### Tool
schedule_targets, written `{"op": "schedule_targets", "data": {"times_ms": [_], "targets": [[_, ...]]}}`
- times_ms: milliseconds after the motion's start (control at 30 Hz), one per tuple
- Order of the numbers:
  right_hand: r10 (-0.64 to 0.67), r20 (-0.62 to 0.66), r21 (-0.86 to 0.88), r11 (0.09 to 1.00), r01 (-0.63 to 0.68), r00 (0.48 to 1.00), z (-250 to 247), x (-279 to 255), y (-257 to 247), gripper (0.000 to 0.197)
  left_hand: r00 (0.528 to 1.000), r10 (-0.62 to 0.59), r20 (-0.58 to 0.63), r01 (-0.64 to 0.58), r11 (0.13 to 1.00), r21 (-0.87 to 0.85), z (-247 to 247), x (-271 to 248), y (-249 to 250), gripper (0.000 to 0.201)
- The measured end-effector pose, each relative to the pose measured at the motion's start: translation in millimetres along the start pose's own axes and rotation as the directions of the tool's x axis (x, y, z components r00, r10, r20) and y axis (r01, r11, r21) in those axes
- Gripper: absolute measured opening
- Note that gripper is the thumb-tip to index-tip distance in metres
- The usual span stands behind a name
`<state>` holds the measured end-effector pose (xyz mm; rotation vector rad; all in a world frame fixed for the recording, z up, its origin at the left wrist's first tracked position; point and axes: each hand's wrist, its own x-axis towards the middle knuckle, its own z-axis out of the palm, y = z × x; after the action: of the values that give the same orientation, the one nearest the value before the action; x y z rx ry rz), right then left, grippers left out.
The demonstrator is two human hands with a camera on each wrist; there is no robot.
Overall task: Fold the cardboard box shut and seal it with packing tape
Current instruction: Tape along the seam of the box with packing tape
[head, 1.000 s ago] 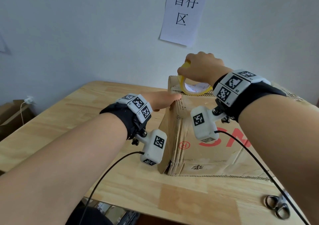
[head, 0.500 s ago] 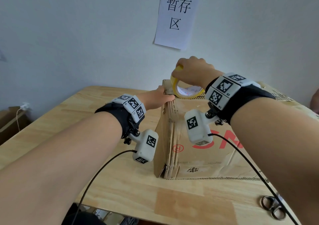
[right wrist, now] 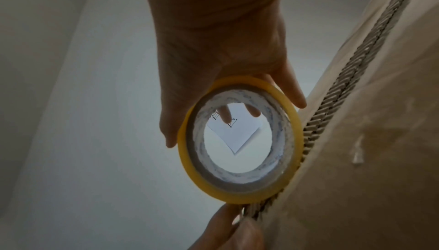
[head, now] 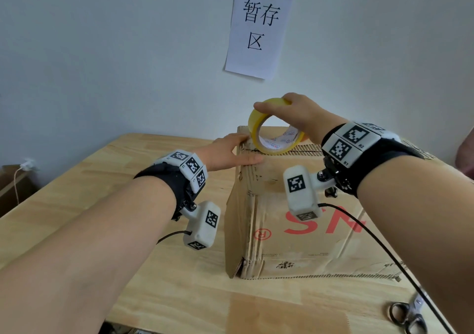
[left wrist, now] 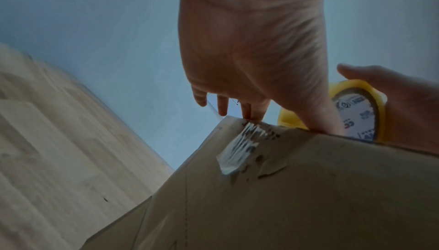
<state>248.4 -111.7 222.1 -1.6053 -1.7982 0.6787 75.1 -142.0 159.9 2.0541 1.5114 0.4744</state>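
Observation:
A brown cardboard box [head: 295, 231] with red lettering stands on the wooden table [head: 89, 180], its top flaps folded down. My right hand [head: 295, 113] grips a yellow roll of packing tape [head: 259, 118] and holds it upright on the box's top near the left corner. The same tape roll [right wrist: 237, 137] fills the right wrist view, fingers wrapped over its upper rim. My left hand [head: 230, 151] lies with straight fingers on the box's top left edge, thumb along the front edge. The left wrist view shows these fingers [left wrist: 247, 111] reaching over the box edge [left wrist: 261, 128] beside the tape roll [left wrist: 356, 111].
Scissors [head: 407, 315] lie on the table at the front right, near the edge. A white paper sign [head: 259, 31] hangs on the wall behind the box. Another cardboard box [head: 10, 185] and a white cable sit off the table's left side.
The right hand has tipped the tape roll from lying nearly flat on the box top to standing upright. The left hand has stayed on the box's top left corner.

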Motion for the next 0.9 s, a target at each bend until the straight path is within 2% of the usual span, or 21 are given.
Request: {"op": "schedule_targets", "data": {"times_ms": [133, 333, 433, 533, 567, 733, 800, 900], "targets": [[0.055, -0.012, 0.040, 0.998, -0.054, 0.998, 3, 4, 2, 0.076, 0.999, -0.022, 0.024, 0.023, 0.999, -0.048, -3, 2, 3, 0.068], [0.051, -0.071, -0.025, 0.998, -0.053, 0.996, 6, 6, -8, 0.053, 0.999, 0.008, 0.046, -0.006, 0.999, -0.044, -4, 3, -1, 0.060], [0.013, -0.122, -0.188, 0.982, -0.036, 0.992, -7, -1, -1, 0.047, 0.998, 0.013, 0.066, -0.012, 1.000, -0.016, -4, 4, -3, 0.067], [-0.058, -0.147, -0.474, 0.880, -0.019, 0.987, -29, -4, 21, 0.059, 0.998, -0.031, 0.062, 0.029, 0.999, 0.031, -2, 7, -5, 0.078], [-0.072, -0.144, -0.513, 0.858, -0.012, 0.987, -33, -4, 26, 0.062, 0.998, -0.029, 0.062, 0.026, 0.999, 0.046, -1, 8, -4, 0.079], [-0.053, -0.114, -0.422, 0.907, 0.000, 0.992, -35, -3, 24, 0.060, 0.997, -0.005, 0.079, -0.003, 0.995, 0.100, 1, 4, 0, 0.074], [-0.047, -0.108, -0.419, 0.908, -0.003, 0.993, -35, 0, 24, 0.059, 0.999, 0.040, 0.033, -0.045, 0.981, 0.191, 0, 4, 1, 0.070], [-0.048, -0.105, -0.428, 0.904, -0.002, 0.993, -34, 3, 27, 0.054, 0.994, 0.107, -0.009, -0.095, 0.912, 0.400, -1, 4, 5, 0.069]]}}
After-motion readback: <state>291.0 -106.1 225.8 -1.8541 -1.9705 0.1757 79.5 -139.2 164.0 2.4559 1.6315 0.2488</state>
